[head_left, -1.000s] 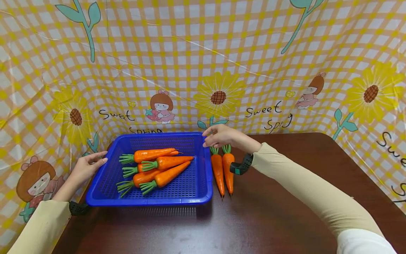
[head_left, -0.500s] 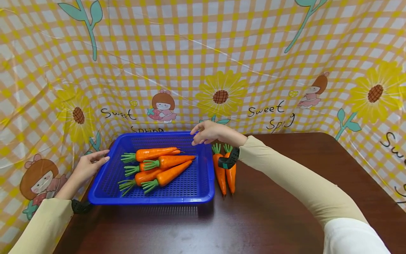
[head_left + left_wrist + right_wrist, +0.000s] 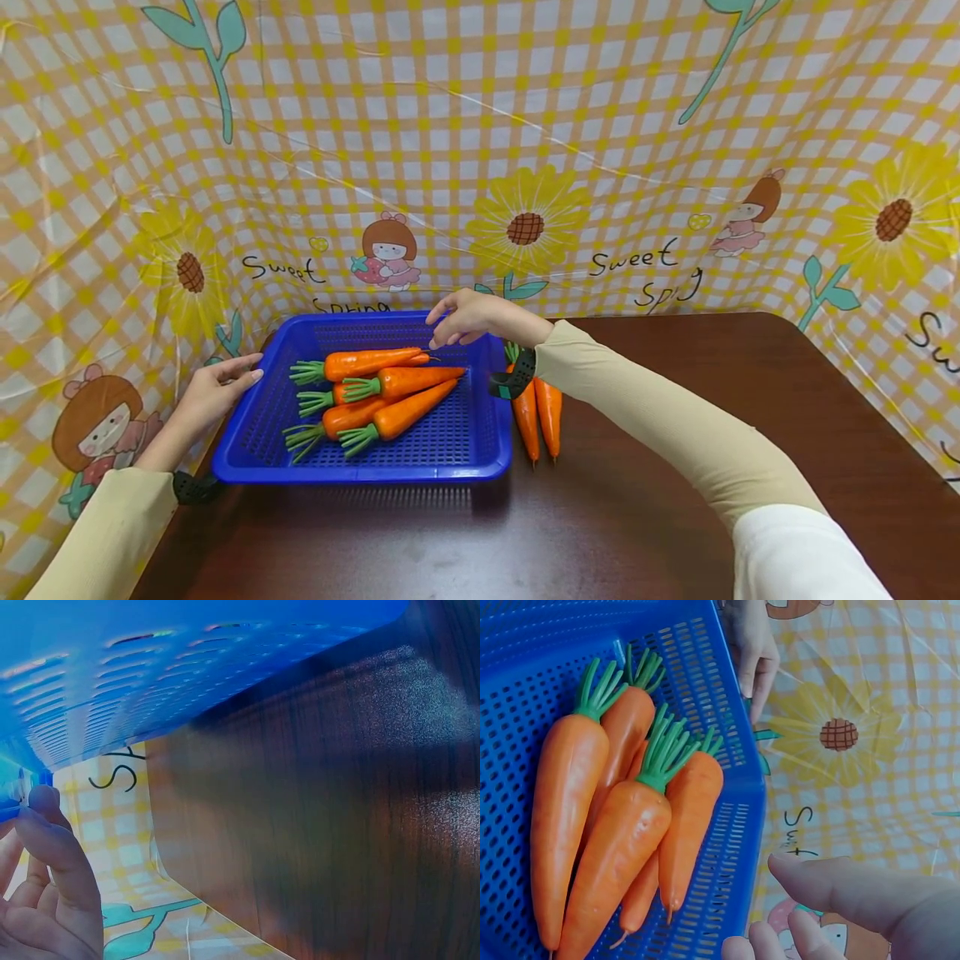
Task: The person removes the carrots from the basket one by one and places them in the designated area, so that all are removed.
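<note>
A blue perforated plastic basket point(image 3: 360, 475) stands at the left of the table with several orange carrots point(image 3: 420, 382) in it, green stem tufts toward the left. At its left rim my left hand point(image 3: 206, 398) pinches the edge between thumb and fingers; the left wrist view shows this hand point(image 3: 52, 877) close beneath the basket wall point(image 3: 82, 697). Over the basket's back right part hovers my right hand point(image 3: 480, 318), fingers loosely bent and holding nothing. In the right wrist view its thumb and fingertips point(image 3: 810, 881) are apart from the carrots point(image 3: 619, 862).
Outside the basket's right wall lie two more carrots point(image 3: 550, 417), side by side and partly covered by the right wrist's black band point(image 3: 514, 375). A brown wooden table point(image 3: 660, 467) carries everything. Behind and beside it hangs a yellow checked cloth point(image 3: 450, 133) printed with sunflowers.
My right hand has moved left, from beside the basket's back right corner to above its back right part. The left hand stays at the left rim. The camera view has shifted slightly.
</note>
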`<state>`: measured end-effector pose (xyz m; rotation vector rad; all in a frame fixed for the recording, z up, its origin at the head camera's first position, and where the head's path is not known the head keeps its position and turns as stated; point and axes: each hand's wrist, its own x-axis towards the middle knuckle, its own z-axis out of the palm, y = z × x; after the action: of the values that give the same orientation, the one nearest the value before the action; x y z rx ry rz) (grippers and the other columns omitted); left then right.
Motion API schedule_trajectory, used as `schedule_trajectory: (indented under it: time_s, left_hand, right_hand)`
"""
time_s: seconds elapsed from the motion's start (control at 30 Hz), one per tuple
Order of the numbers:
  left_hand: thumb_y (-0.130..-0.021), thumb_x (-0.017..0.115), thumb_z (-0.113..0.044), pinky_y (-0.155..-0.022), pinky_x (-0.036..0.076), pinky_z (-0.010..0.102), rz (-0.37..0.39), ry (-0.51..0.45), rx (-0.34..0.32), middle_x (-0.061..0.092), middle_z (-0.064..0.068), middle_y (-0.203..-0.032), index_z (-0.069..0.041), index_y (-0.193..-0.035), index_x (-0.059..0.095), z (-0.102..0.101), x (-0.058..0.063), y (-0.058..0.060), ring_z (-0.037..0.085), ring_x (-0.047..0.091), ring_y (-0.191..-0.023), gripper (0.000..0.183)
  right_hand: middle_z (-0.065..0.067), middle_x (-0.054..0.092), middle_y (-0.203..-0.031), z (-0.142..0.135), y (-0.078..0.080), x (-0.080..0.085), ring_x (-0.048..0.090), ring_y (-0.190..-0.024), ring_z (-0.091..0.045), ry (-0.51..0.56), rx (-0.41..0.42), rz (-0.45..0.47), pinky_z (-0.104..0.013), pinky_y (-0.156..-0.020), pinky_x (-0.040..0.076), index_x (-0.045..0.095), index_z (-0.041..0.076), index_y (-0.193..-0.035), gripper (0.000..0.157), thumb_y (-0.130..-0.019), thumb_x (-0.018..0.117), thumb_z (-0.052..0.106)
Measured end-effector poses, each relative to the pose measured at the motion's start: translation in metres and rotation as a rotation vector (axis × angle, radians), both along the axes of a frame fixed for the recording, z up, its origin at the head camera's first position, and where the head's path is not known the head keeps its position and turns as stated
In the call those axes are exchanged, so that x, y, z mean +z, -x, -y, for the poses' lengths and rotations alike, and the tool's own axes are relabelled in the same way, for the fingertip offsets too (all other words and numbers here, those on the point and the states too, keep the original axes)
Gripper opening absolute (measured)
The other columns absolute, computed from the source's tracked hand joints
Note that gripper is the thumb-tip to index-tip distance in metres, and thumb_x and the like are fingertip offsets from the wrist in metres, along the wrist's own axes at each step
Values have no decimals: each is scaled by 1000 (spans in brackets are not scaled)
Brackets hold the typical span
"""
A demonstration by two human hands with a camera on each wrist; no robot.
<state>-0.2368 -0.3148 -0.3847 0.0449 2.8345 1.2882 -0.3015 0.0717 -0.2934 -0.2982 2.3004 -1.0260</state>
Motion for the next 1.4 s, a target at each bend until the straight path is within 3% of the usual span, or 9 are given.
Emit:
schedule_trajectory:
  time_s: [0.13, 0.37, 0.6, 0.7, 0.9, 1.0, 1.2, 1.3, 1.4]
  left_hand:
    - [-100, 50, -36, -54, 43, 29, -7, -12, -6, 52, 0, -87, 0, -142, 44, 0, 0, 0, 11, 46, -57, 56]
    - [-100, 50, -35, -52, 43, 29, 0, -37, -2, 52, 0, -83, 1, -142, 45, -1, 0, 1, 12, 43, -54, 56]
    - [-100, 51, -34, -53, 43, 29, -14, -33, -3, 52, -2, -84, 2, -141, 45, 1, 1, 1, 12, 44, -55, 55]
    - [-100, 51, -34, -53, 43, 28, -13, -32, -2, 52, -1, -85, 2, -141, 45, 1, 0, 2, 12, 44, -56, 55]
    - [-99, 51, -36, -52, 42, 29, -12, -17, 5, 51, 3, -85, 0, -141, 47, 2, -2, 3, 10, 41, -53, 55]
    - [-100, 51, -35, -51, 41, 29, -15, -17, -2, 51, 2, -83, 0, -141, 46, 1, -1, 2, 10, 41, -52, 55]
    - [-100, 50, -35, -49, 39, 28, -11, -13, 7, 50, 4, -82, 0, -141, 46, 0, 0, 0, 10, 38, -49, 54]
    - [-100, 50, -35, -49, 39, 27, -12, -7, 11, 50, 6, -85, -1, -141, 46, 0, 0, 0, 10, 38, -50, 54]
    - [-100, 51, -34, -50, 40, 27, -14, -5, 15, 51, 6, -87, 0, -141, 47, -1, 0, 0, 11, 42, -52, 54]
  right_hand:
    - [-11, 61, -128, 7, 3, -4, 61, -109, -26, 11, -3, 17, -42, -101, 47, 58, 10, -129, 49, -83, 73, 13]
    - [-7, 60, -121, 16, 7, -8, 61, -101, -21, 15, -3, 47, -40, -99, 48, 59, 11, -128, 47, -83, 73, 12]
    - [-1, 63, -100, 26, 12, -16, 59, -86, -16, 23, -13, 88, -39, -98, 48, 61, 11, -125, 43, -83, 73, 11]
    - [1, 63, -93, 28, 14, -21, 60, -90, -19, 32, -15, 99, -40, -100, 47, 61, 9, -125, 45, -82, 74, 9]
    - [0, 63, -97, 32, 18, -29, 57, -114, -30, 54, -6, 116, -42, -104, 43, 58, 8, -130, 49, -83, 72, 8]
    - [-1, 63, -94, 36, 19, -30, 56, -116, -32, 69, -22, 116, -44, -104, 43, 58, 8, -130, 49, -83, 72, 7]
    - [4, 61, -79, 45, 23, -29, 58, -85, -20, 80, -9, 103, -43, -103, 44, 55, 6, -134, 54, -84, 72, 9]
    - [2, 64, -83, 50, 24, -30, 59, -86, -20, 103, -1, 91, -42, -100, 46, 55, 5, -134, 54, -84, 72, 8]
    - [-5, 68, -104, 54, 25, -32, 62, -103, -26, 138, 8, 62, -41, -100, 47, 55, 5, -134, 54, -83, 72, 9]
